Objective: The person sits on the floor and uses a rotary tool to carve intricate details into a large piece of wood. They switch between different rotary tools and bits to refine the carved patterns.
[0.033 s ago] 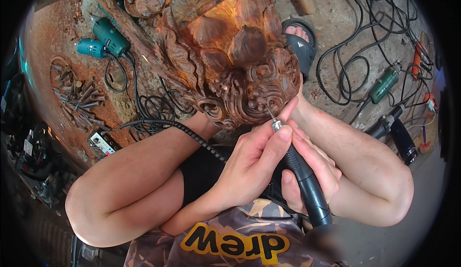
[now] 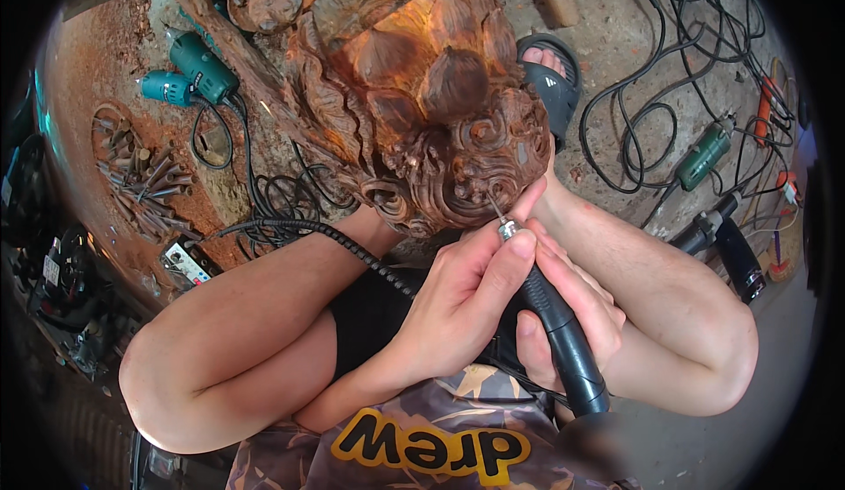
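A large reddish-brown wood carving with rounded lobes and swirling curls fills the upper middle, in front of my lap. Both my hands grip a black handheld rotary carving tool, tilted with its thin metal bit up against the curls at the carving's near edge. Near the tool's silver collar, my left hand is closed, its thumb pressing on the front of the tool. My right hand wraps the black body from the right, with a finger reaching toward the wood. Whether the bit touches the wood is hard to tell.
Two green power tools and a pile of small cylindrical bits lie left. A power strip sits by my left knee. Tangled black cables and another green tool lie right. My sandalled foot rests beside the carving.
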The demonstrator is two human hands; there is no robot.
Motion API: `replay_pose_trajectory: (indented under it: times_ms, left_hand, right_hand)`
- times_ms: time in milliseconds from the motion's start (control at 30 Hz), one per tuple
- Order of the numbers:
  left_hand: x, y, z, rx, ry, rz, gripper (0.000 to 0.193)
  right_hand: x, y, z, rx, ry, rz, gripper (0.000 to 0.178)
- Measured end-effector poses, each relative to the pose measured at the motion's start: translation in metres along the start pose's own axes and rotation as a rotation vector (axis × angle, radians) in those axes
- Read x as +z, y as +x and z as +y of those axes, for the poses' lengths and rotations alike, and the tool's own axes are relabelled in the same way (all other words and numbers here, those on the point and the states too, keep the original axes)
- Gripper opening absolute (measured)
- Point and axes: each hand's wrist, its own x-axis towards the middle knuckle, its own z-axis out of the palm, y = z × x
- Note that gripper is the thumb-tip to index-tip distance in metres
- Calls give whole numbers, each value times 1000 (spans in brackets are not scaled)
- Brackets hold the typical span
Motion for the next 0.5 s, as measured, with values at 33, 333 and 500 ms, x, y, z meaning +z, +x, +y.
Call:
replay_pose_trajectory:
  times_ms: [33,333,500]
  left_hand:
    - [1,0,-1,12,5,8,48]
    - [-6,-1,-2,-11,10,-85,45]
    - [-4,-2,0,-38,5,-54,45]
  right_hand:
    - [-1,1,0,1,-5,-1,50]
    - [-9,-1,0,19,16,10,50]
    - [-1,-6,4,11,23,-1,50]
